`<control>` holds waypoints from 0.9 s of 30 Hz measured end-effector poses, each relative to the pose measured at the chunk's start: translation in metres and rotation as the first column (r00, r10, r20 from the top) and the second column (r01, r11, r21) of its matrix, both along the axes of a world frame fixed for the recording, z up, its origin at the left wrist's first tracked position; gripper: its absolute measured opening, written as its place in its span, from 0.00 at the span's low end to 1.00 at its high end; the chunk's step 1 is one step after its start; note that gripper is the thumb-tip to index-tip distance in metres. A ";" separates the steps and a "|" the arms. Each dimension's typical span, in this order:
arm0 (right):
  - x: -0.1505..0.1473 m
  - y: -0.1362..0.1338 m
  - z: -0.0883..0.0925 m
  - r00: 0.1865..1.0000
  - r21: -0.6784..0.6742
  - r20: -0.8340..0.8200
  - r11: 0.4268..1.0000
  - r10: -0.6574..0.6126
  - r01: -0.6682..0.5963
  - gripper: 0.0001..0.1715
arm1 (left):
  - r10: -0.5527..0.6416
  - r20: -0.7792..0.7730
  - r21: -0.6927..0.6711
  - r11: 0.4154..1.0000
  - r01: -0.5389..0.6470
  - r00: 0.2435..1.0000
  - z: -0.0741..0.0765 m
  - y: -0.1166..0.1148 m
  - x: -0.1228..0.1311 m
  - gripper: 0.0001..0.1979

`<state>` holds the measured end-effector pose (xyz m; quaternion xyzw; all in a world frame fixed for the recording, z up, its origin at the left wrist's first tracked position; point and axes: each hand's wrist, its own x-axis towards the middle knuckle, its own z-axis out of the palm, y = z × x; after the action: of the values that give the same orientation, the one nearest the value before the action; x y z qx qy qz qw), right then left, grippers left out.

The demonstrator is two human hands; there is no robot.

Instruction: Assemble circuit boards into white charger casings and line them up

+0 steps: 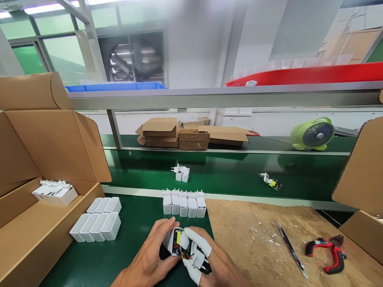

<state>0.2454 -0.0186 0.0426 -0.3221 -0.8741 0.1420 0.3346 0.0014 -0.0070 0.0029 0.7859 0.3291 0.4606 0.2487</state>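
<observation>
Tabletop (134, 227) gives room beyond leftmost cardboard box's (60, 236) right edge; there our left hand (154, 249) grasps white housing (169, 240), our right hand (220, 257) circuit assembly (178, 238); box holds plug adapters (56, 194).

Charger row (183, 206) stands beyond the held charger unit (178, 239); charger housings (98, 228) left, beside carton (54, 248) (tweezers (289, 244) and pliers (335, 252) right, on work board (239, 235)).

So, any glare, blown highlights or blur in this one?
Head view: ceiling light and upper-left windows look washed out; head view: green conveyor belt has glossy reflections, one below the green desk fan; head view: left hand, right hand and circuit board look fairly sharp.
</observation>
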 end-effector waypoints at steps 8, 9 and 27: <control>-0.004 0.000 0.007 1.000 -0.091 -0.013 0.996 -0.014 0.013 0.41 | 0.022 -0.015 0.010 1.000 -0.022 1.000 -0.002 -0.001 -0.002 0.43; -0.005 0.000 0.010 1.000 -0.108 -0.012 0.994 -0.019 0.018 0.40 | 0.022 -0.015 0.008 1.000 -0.022 1.000 -0.002 -0.002 -0.002 0.43; -0.008 0.000 0.013 1.000 -0.161 0.013 0.987 -0.013 0.015 0.38 | 0.017 -0.024 0.016 1.000 -0.017 1.000 0.004 -0.004 -0.001 0.42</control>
<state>0.2378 -0.0184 0.0559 -0.3550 -0.8595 0.2078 0.3032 0.0001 -0.0107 0.0067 0.7905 0.3350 0.4558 0.2346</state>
